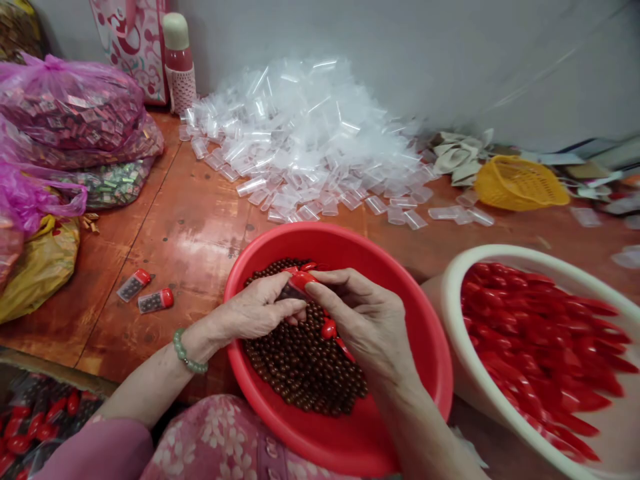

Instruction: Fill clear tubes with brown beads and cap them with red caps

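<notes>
1. A red-capped tube (299, 285) is held between both hands, above the beads, its dark body partly hidden by fingers.
2. Its long axis lies roughly left to right, slightly tilted, with the red end pointed right and somewhat far.
3. The left hand (257, 307) is curled closed on the tube's body; a green bead bracelet (189, 351) is worn at the wrist.
4. The right hand (363, 320) is pinched on the red end.
5. Brown beads (305, 360) are heaped in a red plastic basin (320, 231), directly beneath both hands.
6. Loose red caps (540, 340) are piled in a white basin (480, 253) at right.
7. Two filled tubes (145, 292) lie on the surface (200, 233) at left; clear empty tubes (295, 147) are heaped far off.
</notes>
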A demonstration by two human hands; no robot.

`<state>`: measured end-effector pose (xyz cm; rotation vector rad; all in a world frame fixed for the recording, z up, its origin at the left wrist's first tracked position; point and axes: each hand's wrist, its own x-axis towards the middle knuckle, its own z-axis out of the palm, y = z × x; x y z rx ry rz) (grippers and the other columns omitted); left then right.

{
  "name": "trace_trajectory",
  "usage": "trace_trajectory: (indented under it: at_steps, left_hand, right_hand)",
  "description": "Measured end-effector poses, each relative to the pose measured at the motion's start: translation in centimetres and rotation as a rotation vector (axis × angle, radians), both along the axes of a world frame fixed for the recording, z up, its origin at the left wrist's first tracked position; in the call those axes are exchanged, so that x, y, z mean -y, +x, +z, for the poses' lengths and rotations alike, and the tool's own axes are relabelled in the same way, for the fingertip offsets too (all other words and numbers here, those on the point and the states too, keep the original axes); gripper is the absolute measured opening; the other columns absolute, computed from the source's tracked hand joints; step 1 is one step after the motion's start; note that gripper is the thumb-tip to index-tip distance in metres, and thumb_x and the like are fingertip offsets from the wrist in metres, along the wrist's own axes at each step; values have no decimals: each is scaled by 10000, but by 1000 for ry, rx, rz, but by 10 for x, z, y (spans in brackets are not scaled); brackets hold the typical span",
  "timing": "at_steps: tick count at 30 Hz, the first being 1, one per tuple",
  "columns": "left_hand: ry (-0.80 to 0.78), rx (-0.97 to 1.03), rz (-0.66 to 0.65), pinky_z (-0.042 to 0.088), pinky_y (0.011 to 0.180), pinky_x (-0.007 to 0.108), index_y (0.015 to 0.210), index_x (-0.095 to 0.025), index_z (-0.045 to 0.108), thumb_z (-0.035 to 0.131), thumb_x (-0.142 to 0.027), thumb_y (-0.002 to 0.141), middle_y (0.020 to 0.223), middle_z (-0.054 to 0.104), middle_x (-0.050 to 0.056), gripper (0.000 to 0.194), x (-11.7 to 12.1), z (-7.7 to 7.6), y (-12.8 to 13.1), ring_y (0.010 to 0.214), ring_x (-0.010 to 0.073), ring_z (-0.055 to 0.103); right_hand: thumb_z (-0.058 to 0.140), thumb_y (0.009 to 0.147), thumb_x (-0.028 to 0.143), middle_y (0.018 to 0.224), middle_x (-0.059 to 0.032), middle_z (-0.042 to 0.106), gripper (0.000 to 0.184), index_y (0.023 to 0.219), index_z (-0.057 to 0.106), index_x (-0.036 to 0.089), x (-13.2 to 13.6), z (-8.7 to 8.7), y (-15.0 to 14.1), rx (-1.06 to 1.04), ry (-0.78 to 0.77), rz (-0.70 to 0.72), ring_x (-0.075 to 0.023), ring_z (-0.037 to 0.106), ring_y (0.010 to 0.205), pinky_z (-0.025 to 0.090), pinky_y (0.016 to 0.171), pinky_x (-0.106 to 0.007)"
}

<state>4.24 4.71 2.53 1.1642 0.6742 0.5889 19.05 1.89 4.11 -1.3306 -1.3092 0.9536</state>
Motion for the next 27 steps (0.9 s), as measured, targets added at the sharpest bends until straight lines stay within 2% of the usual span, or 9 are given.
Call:
trace_trajectory:
  at_steps: [4,7,9,12,13,15,19,23,27]
  left_hand:
    - [44,-51,3,414,670,258,905,-155,504,497,-160,847,764,525,-8,58,1,0,-1,686,103,489]
    - [4,-22,0,418,655,235,897,-150,517,518,-158,847,770,530,-10,51,1,2,-2,686,94,487]
    - [-50,4,19,416,647,227,870,-146,529,540,-194,851,760,538,-10,53,1,2,-3,675,90,490]
    - [-145,48,49,415,634,230,840,-142,534,597,-305,838,744,547,-6,175,1,0,-4,651,88,504]
    - [-174,83,57,419,638,233,847,-140,539,626,-342,819,749,552,-3,221,0,0,-4,656,91,514]
    - [-201,163,71,432,676,242,854,-134,554,690,-401,764,774,568,6,312,-1,-2,-3,698,101,535]
    - [-154,224,63,440,726,251,799,-127,569,731,-453,724,758,579,7,372,-2,-3,-2,723,107,532]
    - [-152,205,35,433,707,256,775,-129,567,713,-456,749,732,573,7,359,1,-2,-3,697,106,523]
    - [-189,275,4,436,702,248,748,-119,573,723,-430,753,718,576,10,345,2,-4,-6,689,99,536]
  right_hand:
    - [711,781,274,761,0,735,79,829,698,213,3,-7,2,66,52,-12,-149,678,663,576,623,-281]
    - [644,843,286,794,-19,728,85,889,666,217,8,-13,5,308,185,6,-165,683,693,574,651,-302]
    - [636,842,381,914,-78,722,268,1043,622,204,10,-17,6,545,306,47,-218,692,798,573,704,-357]
    - [650,774,550,1051,-182,672,642,1242,492,139,10,-18,4,871,449,102,-321,660,938,547,756,-452]
    - [648,768,554,1055,-197,662,686,1267,462,122,9,-18,3,949,481,101,-338,649,948,537,759,-468]
    - [633,796,460,1049,-211,654,653,1294,420,95,6,-16,1,1063,537,92,-341,636,932,522,758,-472]
    - [573,795,294,1029,-206,641,607,1323,373,72,1,-14,-1,1122,590,92,-315,611,874,505,731,-449]
    - [567,780,312,908,-158,629,562,1271,409,89,0,-15,0,1070,672,90,-287,577,791,488,688,-419]
    - [586,765,331,852,-155,617,540,1215,435,73,1,-14,-1,1101,707,87,-275,549,733,470,644,-401]
